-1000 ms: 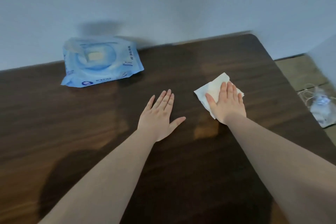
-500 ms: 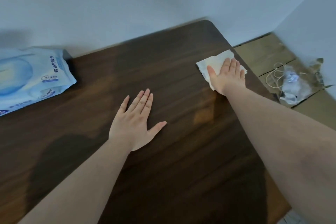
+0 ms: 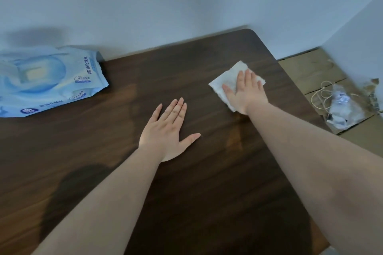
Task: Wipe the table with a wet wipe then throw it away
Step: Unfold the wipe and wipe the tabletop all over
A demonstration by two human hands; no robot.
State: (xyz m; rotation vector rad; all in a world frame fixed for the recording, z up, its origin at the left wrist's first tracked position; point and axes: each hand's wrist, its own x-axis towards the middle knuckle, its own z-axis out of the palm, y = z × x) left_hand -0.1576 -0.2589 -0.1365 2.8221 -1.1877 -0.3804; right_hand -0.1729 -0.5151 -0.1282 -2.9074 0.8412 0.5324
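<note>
A white wet wipe (image 3: pixel 226 79) lies flat on the dark wooden table (image 3: pixel 207 172), toward its far right part. My right hand (image 3: pixel 245 93) presses flat on top of the wipe, fingers together and pointing away from me. My left hand (image 3: pixel 167 132) rests palm down on the bare table in the middle, fingers spread a little, holding nothing. A blue pack of wet wipes (image 3: pixel 45 80) lies at the far left by the wall.
The table's right edge and rounded far corner (image 3: pixel 255 33) stand close to the wipe. Beyond the edge, on the floor, is a cardboard box (image 3: pixel 310 76) holding a clear plastic bag with a cord (image 3: pixel 339 105). A pale wall runs along the table's far side.
My right hand has slid the wipe back from the right edge toward the table's middle. My left hand stays flat in place. The view has turned slightly left.
</note>
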